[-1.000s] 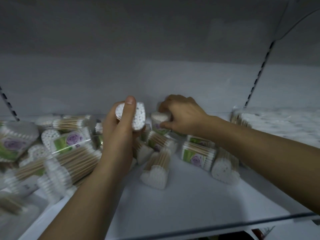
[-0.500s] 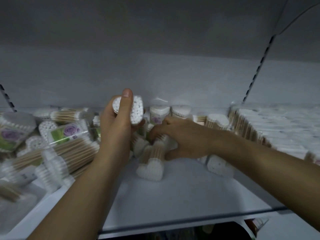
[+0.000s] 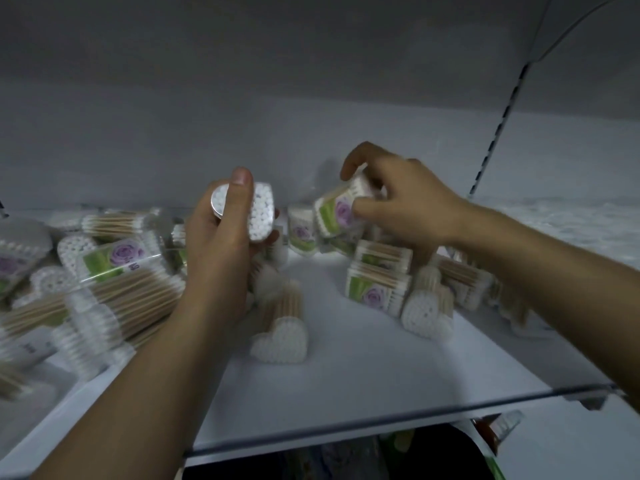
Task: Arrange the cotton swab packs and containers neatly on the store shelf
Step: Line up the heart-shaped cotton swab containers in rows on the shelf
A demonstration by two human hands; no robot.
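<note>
Now L hand fingers grip a swab container — R hand fingers pinch a rose-label pack.

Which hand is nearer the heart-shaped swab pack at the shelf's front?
Left. The left hand is above-left of the heart-shaped pack; the right hand is farther, upper right.

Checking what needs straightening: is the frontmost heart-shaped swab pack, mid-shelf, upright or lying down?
Lying down. The heart-shaped pack faces its cotton-tip end forward, sticks running back along the shelf.
</note>
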